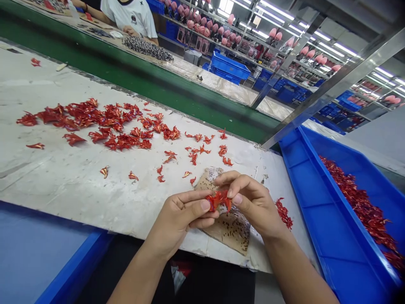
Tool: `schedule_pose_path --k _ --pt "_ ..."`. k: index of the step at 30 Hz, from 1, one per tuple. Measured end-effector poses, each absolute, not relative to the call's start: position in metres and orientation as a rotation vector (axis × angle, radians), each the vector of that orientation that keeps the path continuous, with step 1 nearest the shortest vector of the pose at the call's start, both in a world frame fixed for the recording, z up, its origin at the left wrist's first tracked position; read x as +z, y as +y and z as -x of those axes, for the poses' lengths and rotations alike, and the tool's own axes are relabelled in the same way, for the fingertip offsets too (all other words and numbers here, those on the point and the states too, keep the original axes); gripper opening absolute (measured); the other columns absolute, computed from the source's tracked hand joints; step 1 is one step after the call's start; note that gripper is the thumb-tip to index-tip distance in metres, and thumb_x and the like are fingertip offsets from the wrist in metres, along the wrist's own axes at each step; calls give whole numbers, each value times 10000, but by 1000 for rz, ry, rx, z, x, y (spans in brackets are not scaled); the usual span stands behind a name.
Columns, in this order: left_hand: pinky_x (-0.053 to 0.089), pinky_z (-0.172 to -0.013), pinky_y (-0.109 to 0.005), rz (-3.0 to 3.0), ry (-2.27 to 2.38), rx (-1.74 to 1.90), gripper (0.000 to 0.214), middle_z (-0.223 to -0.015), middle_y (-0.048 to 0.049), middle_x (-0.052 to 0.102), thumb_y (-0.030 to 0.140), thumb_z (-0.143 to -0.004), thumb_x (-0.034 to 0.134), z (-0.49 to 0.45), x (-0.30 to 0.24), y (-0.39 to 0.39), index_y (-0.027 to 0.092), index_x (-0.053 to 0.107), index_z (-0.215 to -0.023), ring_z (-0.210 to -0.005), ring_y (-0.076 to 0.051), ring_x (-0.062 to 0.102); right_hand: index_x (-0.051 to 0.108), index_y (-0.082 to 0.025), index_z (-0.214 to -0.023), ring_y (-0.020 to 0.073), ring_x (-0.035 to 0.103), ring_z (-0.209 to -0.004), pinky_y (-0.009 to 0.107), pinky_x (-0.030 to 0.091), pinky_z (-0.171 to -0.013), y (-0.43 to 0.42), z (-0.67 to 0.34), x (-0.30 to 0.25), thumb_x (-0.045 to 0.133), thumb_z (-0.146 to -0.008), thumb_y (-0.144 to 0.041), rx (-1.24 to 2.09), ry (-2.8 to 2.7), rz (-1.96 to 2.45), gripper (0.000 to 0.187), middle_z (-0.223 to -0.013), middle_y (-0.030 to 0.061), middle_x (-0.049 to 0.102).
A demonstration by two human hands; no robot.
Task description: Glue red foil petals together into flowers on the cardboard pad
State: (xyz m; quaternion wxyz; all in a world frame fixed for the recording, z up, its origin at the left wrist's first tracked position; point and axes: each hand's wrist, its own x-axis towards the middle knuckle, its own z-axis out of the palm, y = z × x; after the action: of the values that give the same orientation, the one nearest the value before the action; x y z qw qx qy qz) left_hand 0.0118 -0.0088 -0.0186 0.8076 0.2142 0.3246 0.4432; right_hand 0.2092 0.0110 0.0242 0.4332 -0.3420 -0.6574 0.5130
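Left hand (180,215) and right hand (249,202) pinch a glossy red petal-shaped cluster (218,200) between their fingertips at lower centre, above a speckled brown paper sheet (232,230) on a worn white surface (79,190) (loose red pieces (101,126) lie scattered at left).

**Co-worker (128,17) across the green conveyor belt (126,80)**

The co-worker, in a white T-shirt, has one hand (129,30) near a heap of dark striped pieces (147,47) on the far bench (218,86). Beyond stand stacked blue plastic crates (229,67) and long shelves (249,42) lined with pink moulded items (205,31). A steel frame upright (341,80) slants across the right of the view.
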Motion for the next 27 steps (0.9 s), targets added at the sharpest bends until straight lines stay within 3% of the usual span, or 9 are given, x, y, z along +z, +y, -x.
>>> schedule_pose_path --k 6,13,27 --pt "634 -697 -192 -480 652 927 334 -861 -99 803 256 -805 837 -11 -19 -9 135 782 -1112 -808 -190 778 697 -242 -985 202 634 -1017 366 555 -891 8 -202 23 658 -962 -214 1302 -1697 820 54 -1128 70 641" --pt "636 -714 -194 -454 633 931 320 -866 -87 804 245 -802 843 -11 -21 -8 156 788 -1104 -782 -165 772 705 -246 -995 195 621 -1056 372 528 -959 9 -202 20 661 -963 -201 1256 -1747 860 71 -1125 61 616" --pt "645 -712 -213 -471 623 922 282 -874 -89 803 247 -761 875 -11 -20 -9 147 805 -1016 -786 -186 778 690 -230 -988 179 622 -992 351 514 -905 6 -192 18 645 -967 -187 1113 -1785 858 66 -1055 53 624"
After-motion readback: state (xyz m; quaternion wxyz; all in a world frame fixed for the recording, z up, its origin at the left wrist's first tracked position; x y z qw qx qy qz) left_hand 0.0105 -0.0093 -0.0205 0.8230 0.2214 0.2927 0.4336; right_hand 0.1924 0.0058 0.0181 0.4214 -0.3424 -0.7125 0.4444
